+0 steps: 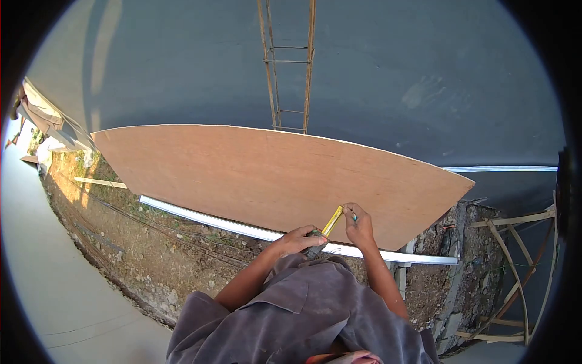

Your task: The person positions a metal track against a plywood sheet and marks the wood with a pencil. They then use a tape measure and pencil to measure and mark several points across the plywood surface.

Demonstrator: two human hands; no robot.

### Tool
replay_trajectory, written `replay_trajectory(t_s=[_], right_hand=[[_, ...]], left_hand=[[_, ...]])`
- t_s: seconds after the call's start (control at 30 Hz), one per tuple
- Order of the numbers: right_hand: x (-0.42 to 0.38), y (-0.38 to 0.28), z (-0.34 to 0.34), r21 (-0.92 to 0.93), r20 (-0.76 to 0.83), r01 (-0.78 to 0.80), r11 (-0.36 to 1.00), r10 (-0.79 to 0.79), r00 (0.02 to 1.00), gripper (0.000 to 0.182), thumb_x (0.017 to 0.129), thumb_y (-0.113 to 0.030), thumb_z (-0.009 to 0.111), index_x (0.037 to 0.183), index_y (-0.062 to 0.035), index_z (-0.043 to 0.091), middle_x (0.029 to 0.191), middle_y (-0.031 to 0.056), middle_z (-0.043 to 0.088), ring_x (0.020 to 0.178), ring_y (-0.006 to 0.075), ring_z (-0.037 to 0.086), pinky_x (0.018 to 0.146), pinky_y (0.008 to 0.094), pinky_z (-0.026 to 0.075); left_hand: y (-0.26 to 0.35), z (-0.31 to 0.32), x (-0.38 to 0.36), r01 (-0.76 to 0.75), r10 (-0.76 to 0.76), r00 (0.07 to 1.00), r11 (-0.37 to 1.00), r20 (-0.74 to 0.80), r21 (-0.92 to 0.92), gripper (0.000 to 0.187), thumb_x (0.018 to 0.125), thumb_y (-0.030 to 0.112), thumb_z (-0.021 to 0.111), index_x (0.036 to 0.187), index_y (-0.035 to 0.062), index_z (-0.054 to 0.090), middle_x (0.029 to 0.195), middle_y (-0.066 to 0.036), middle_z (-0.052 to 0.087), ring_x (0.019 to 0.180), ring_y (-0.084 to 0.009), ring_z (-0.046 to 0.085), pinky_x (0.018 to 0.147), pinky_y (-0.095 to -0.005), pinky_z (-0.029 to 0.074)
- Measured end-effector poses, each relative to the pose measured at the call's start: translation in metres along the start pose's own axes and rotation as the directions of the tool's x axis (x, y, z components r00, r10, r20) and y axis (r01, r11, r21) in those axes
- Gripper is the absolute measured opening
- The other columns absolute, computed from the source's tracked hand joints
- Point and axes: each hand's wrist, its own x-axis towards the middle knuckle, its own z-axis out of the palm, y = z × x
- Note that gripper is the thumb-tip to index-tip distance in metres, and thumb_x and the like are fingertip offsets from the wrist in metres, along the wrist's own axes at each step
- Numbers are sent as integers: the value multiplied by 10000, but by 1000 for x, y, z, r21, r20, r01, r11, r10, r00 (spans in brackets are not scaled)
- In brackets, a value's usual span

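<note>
My left hand (300,241) is closed round a dark tape measure case (315,247), close to my body. A short length of yellow tape blade (331,222) runs up and to the right from it. My right hand (357,224) pinches the blade's far end and also has a small greenish item (354,216) between its fingers, too small to name. Both hands are above the lower edge of a large brown plywood sheet (260,170). A long white metal strip (212,222) lies along the sheet's near side, passing below the hands.
Behind the sheet stands a grey wall (394,73) with a thin rebar frame (309,60) against it. Rubble and soil (163,261) cover the ground. Wooden battens (515,267) stand at the right. Another metal strip (503,168) is beyond the sheet.
</note>
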Motion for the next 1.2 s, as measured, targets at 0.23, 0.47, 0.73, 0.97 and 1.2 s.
replay_trajectory(t_s=[0.23,0.47,0.73,0.97,1.2], right_hand=[[47,6,-39,61,-309,-200,978,209,928,166,846,-83,542,890,51,629,610,-16,512,520,42,415,461,219,345],[78,-1,-31,-69,-369,-161,984,125,921,197,833,-110,546,858,67,629,612,13,538,544,55,451,498,221,374],[151,-16,9,-143,-208,-54,988,24,978,189,824,-120,539,877,45,615,679,83,605,577,111,528,568,249,435],[192,-48,67,343,78,-444,828,446,892,121,847,-146,613,850,-26,627,682,27,576,468,47,350,442,239,322],[193,-61,88,369,-48,-319,873,360,932,119,847,-115,614,916,-23,645,754,6,595,586,47,429,522,221,353]], left_hand=[[-22,-31,-16,-72,39,983,981,179,181,499,784,448,655,1077,46,611,950,-56,607,923,-120,522,814,-281,413],[0,-57,-18,-139,169,984,928,-61,345,353,789,361,660,933,40,635,793,-40,603,735,-111,531,670,-266,439],[53,-141,-34,-267,414,862,862,-294,431,189,855,140,609,982,0,625,744,-31,637,713,-80,559,648,-227,449],[112,-255,-39,-95,479,699,799,-532,594,300,860,243,550,954,-27,641,789,-118,658,716,-188,603,690,-312,462],[132,-294,-27,-93,506,673,782,-540,616,315,875,262,512,920,-24,636,730,-108,640,665,-154,567,666,-298,457]])
